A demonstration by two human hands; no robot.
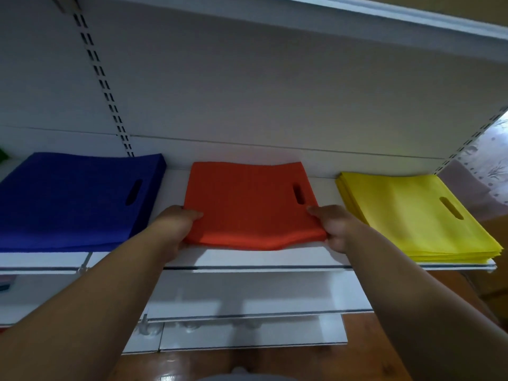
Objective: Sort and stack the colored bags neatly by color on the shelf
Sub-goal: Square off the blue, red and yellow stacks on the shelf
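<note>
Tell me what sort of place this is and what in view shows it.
Probably a shop or stockroom. White display shelving hangs on slotted metal uprights, as in retail units. Flat stacks of blue bags, orange bags and yellow bags with die-cut handles lie sorted like stock.

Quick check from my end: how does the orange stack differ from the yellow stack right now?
The orange stack sits mid-shelf and is gripped at its front corners by the left hand and right hand; the yellow stack lies untouched at the shelf's right end. The orange front edge bows and looks lifted; the yellow one lies flat, its layers slightly fanned. Both are flat bags with a cut-out handle slot, on the same white shelf.
</note>
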